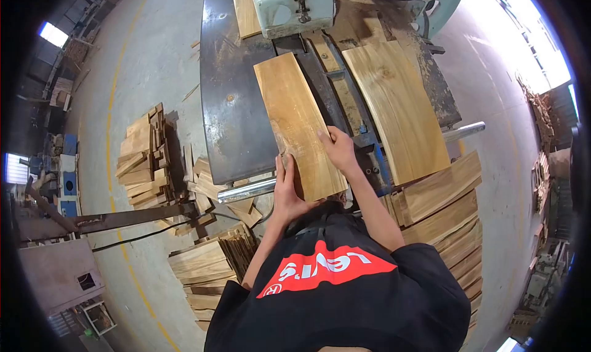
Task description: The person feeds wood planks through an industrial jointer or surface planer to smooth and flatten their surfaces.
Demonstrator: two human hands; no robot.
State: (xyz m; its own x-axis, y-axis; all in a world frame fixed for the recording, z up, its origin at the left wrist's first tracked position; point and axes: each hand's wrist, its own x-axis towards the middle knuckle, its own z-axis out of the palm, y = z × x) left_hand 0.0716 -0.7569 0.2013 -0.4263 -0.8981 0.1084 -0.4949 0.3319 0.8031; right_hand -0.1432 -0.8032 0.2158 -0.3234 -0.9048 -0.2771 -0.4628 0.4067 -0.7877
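A long wooden board (295, 118) lies lengthwise over the machine's dark metal table, its near end reaching toward my body. My left hand (288, 195) grips the board's left edge close to that near end, fingers on the edge and thumb spread toward the end. On the opposite edge, a bit farther up, my right hand (338, 150) is closed with its thumb on top; the fingers underneath are hidden. A second, wider board (397, 109) rests to the right of the machine's central slot, touched by neither hand.
The pale green machine head (295, 10) stands over the dark table (237, 118), with another board (246, 12) beside it. Metal rollers (247, 191) line the near edge. Stacked boards (206, 269) stand at left, more boards (440, 210) at right, and a pile of offcuts (144, 155) farther left.
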